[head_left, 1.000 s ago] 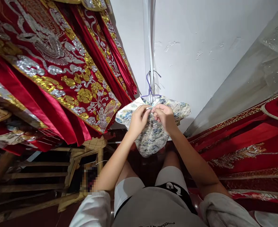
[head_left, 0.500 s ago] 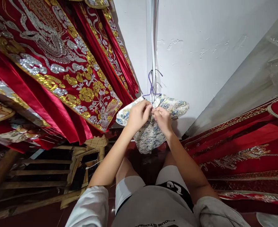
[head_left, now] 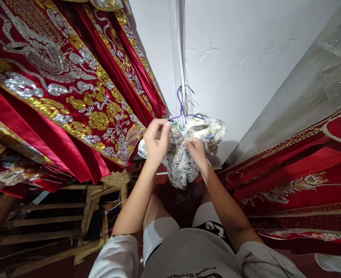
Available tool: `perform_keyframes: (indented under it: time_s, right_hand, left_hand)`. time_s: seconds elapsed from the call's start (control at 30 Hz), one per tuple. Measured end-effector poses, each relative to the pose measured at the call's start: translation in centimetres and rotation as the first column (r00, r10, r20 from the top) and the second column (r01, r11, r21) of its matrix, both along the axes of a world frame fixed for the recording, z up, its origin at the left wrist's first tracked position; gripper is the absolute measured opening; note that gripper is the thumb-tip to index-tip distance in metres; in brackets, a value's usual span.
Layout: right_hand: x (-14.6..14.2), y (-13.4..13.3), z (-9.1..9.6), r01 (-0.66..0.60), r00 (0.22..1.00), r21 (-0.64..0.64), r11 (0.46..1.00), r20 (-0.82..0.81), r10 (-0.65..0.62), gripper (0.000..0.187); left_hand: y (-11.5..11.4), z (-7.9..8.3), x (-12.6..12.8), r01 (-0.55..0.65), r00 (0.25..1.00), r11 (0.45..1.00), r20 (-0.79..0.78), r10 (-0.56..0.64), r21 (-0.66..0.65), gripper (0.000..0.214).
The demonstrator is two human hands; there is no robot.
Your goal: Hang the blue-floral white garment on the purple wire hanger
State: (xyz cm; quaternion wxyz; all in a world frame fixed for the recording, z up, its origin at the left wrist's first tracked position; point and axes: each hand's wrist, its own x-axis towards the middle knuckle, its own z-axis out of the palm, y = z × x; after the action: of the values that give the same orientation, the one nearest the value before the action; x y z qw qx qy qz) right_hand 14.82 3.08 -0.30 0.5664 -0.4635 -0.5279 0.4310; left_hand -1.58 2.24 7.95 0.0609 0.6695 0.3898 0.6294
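Glossy red satin robes (head_left: 72, 96) carry glittering gold and silver embroidery; the small garment (head_left: 184, 154) is patterned brocade cloth; the wall (head_left: 231, 46) is matt, chipped.

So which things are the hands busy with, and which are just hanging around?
Busy with:
left hand
right hand
flowery top, pinched by the right hand
purple hanger it hangs on

Just around:
red and gold robes on the left
red cloth on the right
wooden frame below
white wall
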Motion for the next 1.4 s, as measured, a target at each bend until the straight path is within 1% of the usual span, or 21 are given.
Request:
perform_keyframes:
  time_s: [0.07, 0.13, 0.23, 0.3, 0.37, 0.43, 0.47, 0.57, 0.67, 0.73, 0.8, 0.87, 0.93, 0.97, 1.0, 1.07, 1.13, 1.2, 1.27, 1.33, 1.4]
  right_hand:
    - [0.6, -0.6, -2.1, 0.002, 1.0, -0.06, 0.998, -0.022, -0.004, 0.024]
    - [1.0, -1.8, -3.8, -0.02, 0.996, -0.105, 0.994, -0.09, 0.011, 0.022]
    - [1.2, -3.8, -5.2, -0.077, 0.985, -0.138, 0.987, -0.165, 0.054, 0.024]
    - [1.1, -4.6, -5.5, -0.089, 0.981, -0.152, 0.984, -0.186, 0.06, 0.026]
    - [1.3, -4.9, -5.8, -0.084, 0.98, -0.166, 0.983, -0.195, 0.05, 0.028]
    - [2.2, -4.8, -6.0, -0.082, 0.984, -0.192, 0.978, -0.172, 0.049, 0.029]
    - [2.9, -4.7, -6.2, -0.095, 0.989, -0.212, 0.973, -0.133, 0.067, 0.028]
    - [5.3, -4.6, -6.1, -0.118, 0.979, -0.298, 0.947, 0.128, 0.162, 0.03]
    - [6.4, -5.1, -5.1, -0.045, 0.939, -0.226, 0.973, 0.324, 0.118, 0.028]
    - [5.8, -5.4, -4.1, -0.118, 0.958, -0.116, 0.986, 0.247, 0.144, 0.03]
    - [4.6, -5.6, -3.3, -0.315, 0.938, -0.06, 0.947, 0.131, 0.32, 0.033]
    - [3.3, -5.3, -2.6, -0.456, 0.881, -0.065, 0.888, 0.111, 0.461, 0.032]
    - [2.7, -4.7, -2.0, -0.484, 0.855, -0.082, 0.871, 0.166, 0.491, 0.029]
    - [2.7, -4.3, -1.6, -0.48, 0.852, -0.073, 0.874, 0.199, 0.484, 0.025]
    - [3.0, -3.9, -1.1, -0.483, 0.845, -0.055, 0.874, 0.231, 0.482, 0.019]
    - [4.0, -2.7, 0.3, -0.509, 0.817, -0.016, 0.86, 0.304, 0.489, 0.011]
    - [5.1, -1.1, 1.6, -0.474, 0.826, 0.051, 0.879, 0.371, 0.424, 0.012]
    - [5.9, 1.0, 2.4, -0.347, 0.885, 0.142, 0.927, 0.377, 0.273, 0.023]
    - [6.0, 3.5, 2.3, -0.209, 0.929, 0.17, 0.963, 0.343, 0.141, 0.037]
    - [5.8, 5.7, 1.4, -0.147, 0.926, 0.096, 0.984, 0.362, 0.103, 0.036]
    - [5.7, 7.1, 0.3, -0.121, 0.901, 0.023, 0.992, 0.422, 0.1, 0.026]
  left_hand:
    - [0.7, -0.7, -2.2, -0.098, 0.966, 0.995, 0.242, 0.093, 0.008, 0.025]
    - [1.7, -2.8, -4.9, -0.116, 0.867, 0.992, 0.482, 0.128, -0.055, 0.03]
    - [2.3, -7.9, -7.2, 0.085, 0.626, 0.959, 0.764, 0.159, -0.27, 0.039]
    - [1.8, -11.7, -6.8, 0.247, 0.501, 0.865, 0.822, 0.271, -0.436, 0.04]
    - [0.5, -14.9, -5.1, 0.319, 0.44, 0.782, 0.815, 0.378, -0.535, 0.033]
    - [-0.9, -17.0, -3.0, 0.347, 0.447, 0.75, 0.802, 0.395, -0.563, 0.028]
    - [-1.6, -17.5, -2.0, 0.364, 0.484, 0.742, 0.795, 0.366, -0.564, 0.029]
    - [-2.9, -17.2, 0.0, 0.425, 0.64, 0.726, 0.747, 0.182, -0.541, 0.038]
    - [-3.7, -14.5, 1.5, 0.475, 0.718, 0.743, 0.696, -0.016, -0.472, 0.041]
    - [-4.0, -12.4, 2.6, 0.495, 0.771, 0.737, 0.624, -0.13, -0.459, 0.04]
    - [-4.1, -10.5, 3.7, 0.48, 0.833, 0.743, 0.507, -0.219, -0.466, 0.036]
    - [-4.0, -9.3, 4.2, 0.408, 0.89, 0.806, 0.384, -0.246, -0.429, 0.033]
    - [-3.7, -8.9, 3.9, 0.354, 0.924, 0.851, 0.284, -0.254, -0.389, 0.031]
    - [-3.6, -9.0, 3.4, 0.367, 0.926, 0.838, 0.243, -0.288, -0.404, 0.03]
    - [-3.7, -9.3, 2.8, 0.405, 0.914, 0.797, 0.211, -0.346, -0.449, 0.031]
    - [-4.1, -10.1, 1.3, 0.473, 0.866, 0.669, 0.163, -0.473, -0.573, 0.037]
    - [-5.0, -10.9, -0.1, 0.443, 0.847, 0.593, 0.096, -0.523, -0.672, 0.039]
    - [-6.0, -11.3, -1.7, 0.34, 0.859, 0.582, -0.007, -0.512, -0.739, 0.033]
    - [-6.6, -11.4, -3.4, 0.218, 0.861, 0.571, -0.12, -0.495, -0.791, 0.034]
    - [-6.8, -11.1, -5.3, 0.088, 0.847, 0.555, -0.232, -0.479, -0.827, 0.037]
    - [-6.5, -10.7, -7.1, -0.035, 0.843, 0.544, -0.317, -0.434, -0.838, 0.036]
